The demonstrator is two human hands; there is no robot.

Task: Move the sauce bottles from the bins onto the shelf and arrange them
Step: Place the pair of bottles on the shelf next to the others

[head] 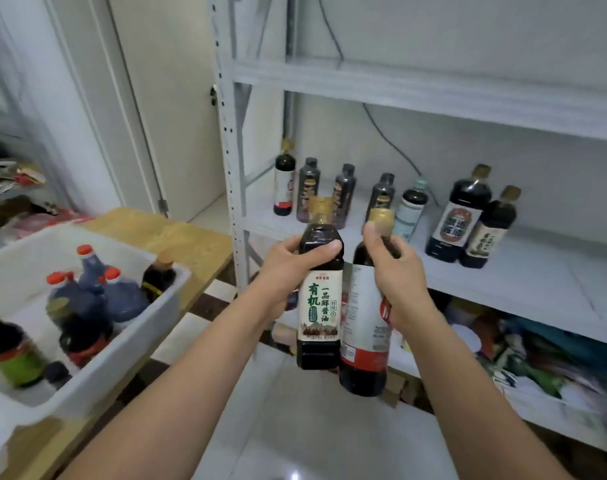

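My left hand (pixel 288 268) grips a square dark soy sauce bottle (pixel 320 306) with a gold cap and a cream label, held upright in front of the shelf. Beside it, touching, my right hand (pixel 395 271) grips the neck of a round dark bottle (pixel 364 344) with a gold cap and a red-and-white label. Both hang in the air below the level of the white middle shelf board (pixel 537 271). Several sauce bottles (pixel 458 216) stand in a row on that board. The white bin (pixel 129 344) at left holds several more bottles (pixel 97 292).
The bin rests on a wooden table (pixel 177 237) at left. A higher shelf board (pixel 433 88) spans above. Packets and clutter (pixel 537 355) fill the shelf level below. A white door (pixel 170 109) stands behind the rack's left post (pixel 231 168). Pale tiles (pixel 295 427) cover the floor underneath.
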